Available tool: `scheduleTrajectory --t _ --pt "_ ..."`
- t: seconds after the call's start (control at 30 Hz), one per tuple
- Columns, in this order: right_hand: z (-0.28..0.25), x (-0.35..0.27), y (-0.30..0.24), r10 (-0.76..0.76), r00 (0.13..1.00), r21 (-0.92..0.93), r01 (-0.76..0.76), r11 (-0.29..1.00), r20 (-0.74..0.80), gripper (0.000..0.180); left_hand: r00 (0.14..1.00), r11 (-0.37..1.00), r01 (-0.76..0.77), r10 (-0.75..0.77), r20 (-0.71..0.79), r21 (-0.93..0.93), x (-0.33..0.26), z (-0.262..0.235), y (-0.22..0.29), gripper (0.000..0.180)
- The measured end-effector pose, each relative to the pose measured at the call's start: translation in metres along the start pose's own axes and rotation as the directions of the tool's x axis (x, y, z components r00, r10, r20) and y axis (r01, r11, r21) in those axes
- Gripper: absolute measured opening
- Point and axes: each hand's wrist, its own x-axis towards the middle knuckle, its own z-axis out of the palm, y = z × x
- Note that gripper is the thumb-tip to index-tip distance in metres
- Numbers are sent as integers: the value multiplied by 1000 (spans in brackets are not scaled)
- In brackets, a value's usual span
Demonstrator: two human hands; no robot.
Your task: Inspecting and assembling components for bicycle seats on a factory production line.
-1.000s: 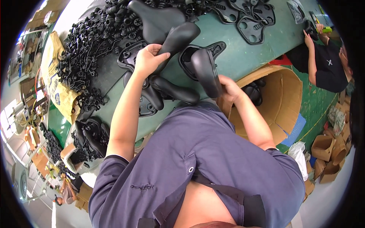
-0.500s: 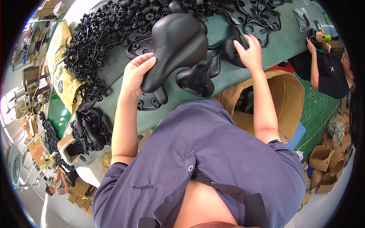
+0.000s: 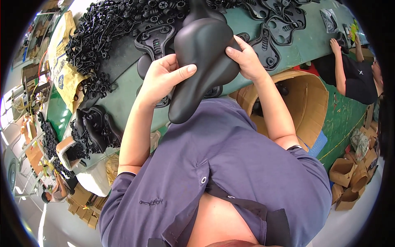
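Observation:
A black bicycle saddle (image 3: 203, 55) is held up over the near edge of the table, its smooth top in view and its narrow nose pointing down toward me. My left hand (image 3: 166, 78) grips its left side, thumb on top. At the wide end, my right hand (image 3: 247, 57) holds the right side, also with the thumb on top. The fingers under the saddle are hidden. Behind it, another black saddle (image 3: 199, 10) lies partly covered. Left of it sits a black saddle base (image 3: 155, 37) with springs.
Piles of small black parts (image 3: 94, 49) cover the table's far left. More saddle bases (image 3: 284, 29) lie at the far right. An open cardboard box (image 3: 308, 96) stands below the table's right edge. A co-worker (image 3: 358, 76) works at the right, and a yellow sack (image 3: 63, 70) lies left.
My right hand has moved left from the other saddle and taken hold of the held saddle's right side. The held saddle has shifted right and nearer to me.

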Motion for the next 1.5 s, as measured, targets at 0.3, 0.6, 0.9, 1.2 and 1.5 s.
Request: scheduleTrajectory --t 0.3,0.6,0.9,1.2,1.5 --pt "-7 -20 14 1 1000 189 -2 982 6 62 990 997 34 -25 140 -62 1 -9 -11 26" --pt "-17 -25 17 -105 994 156 109 982 -34 64 995 998 34 -29 93 -56 -5 2 -4 24" --pt "-12 -28 6 -133 988 18 135 991 -84 65 994 995 40 -50 98 97 -5 -8 -12 26" --pt "0 -29 -3 -100 990 -201 79 976 -96 69 999 995 31 -34 32 95 -8 4 -17 38" --pt "-19 -21 8 39 999 1 -39 999 -2 70 986 985 84 -103 130 148 -7 -3 -13 29"
